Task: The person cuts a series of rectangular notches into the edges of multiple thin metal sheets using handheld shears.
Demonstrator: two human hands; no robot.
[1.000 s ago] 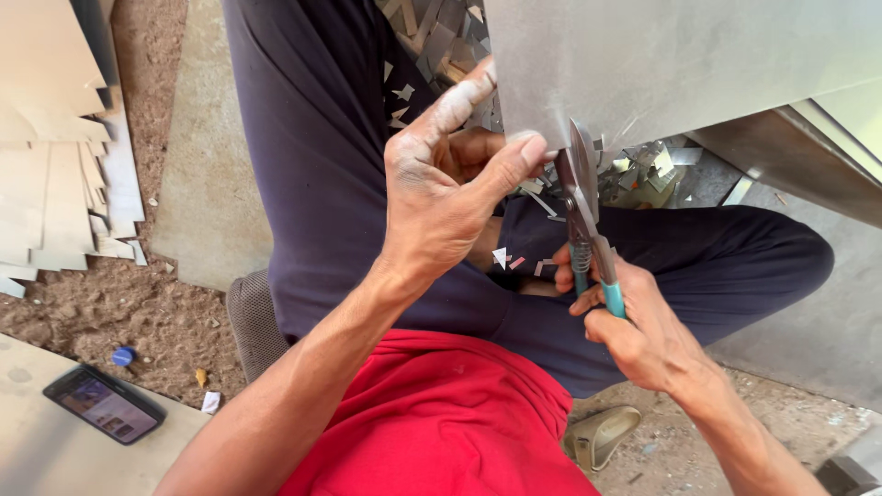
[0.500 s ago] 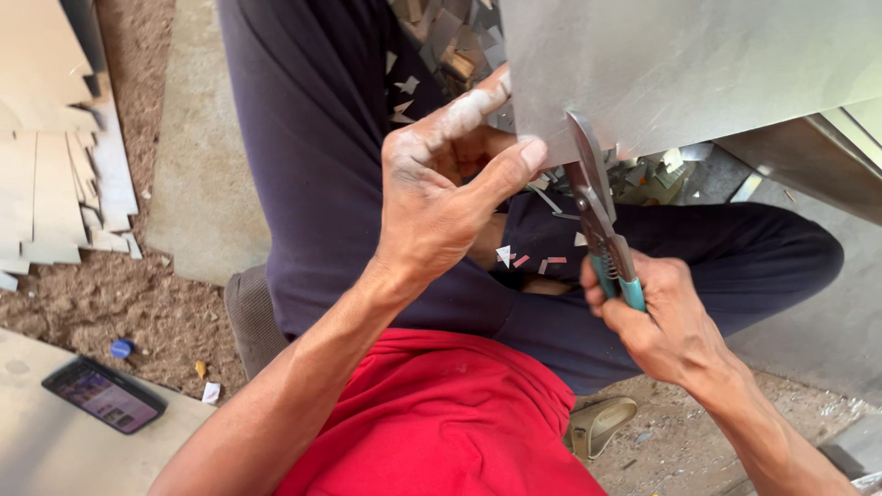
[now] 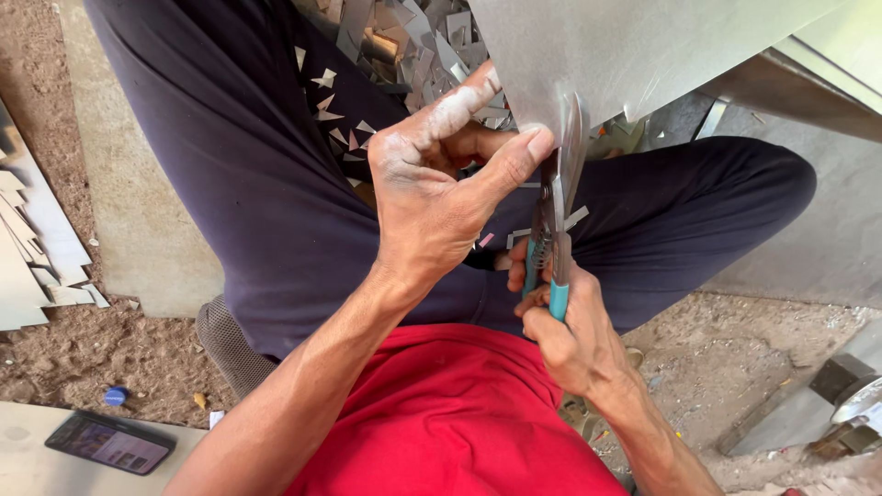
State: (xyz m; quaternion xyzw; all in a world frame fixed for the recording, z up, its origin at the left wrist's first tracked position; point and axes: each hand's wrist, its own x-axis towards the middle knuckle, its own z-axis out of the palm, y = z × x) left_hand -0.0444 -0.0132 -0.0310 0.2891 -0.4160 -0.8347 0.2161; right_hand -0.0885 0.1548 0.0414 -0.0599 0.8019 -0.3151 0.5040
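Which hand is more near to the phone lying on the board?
Left. The left hand pinches the metal sheet edge, closer to the phone; the right hand grips the snips, farther away.

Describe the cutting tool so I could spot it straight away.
Start at the big grey metal sheet over the person's lap. Its lower edge meets the snips, held in the right hand beside the left hand. Only the snips have teal handles and long steel blades.
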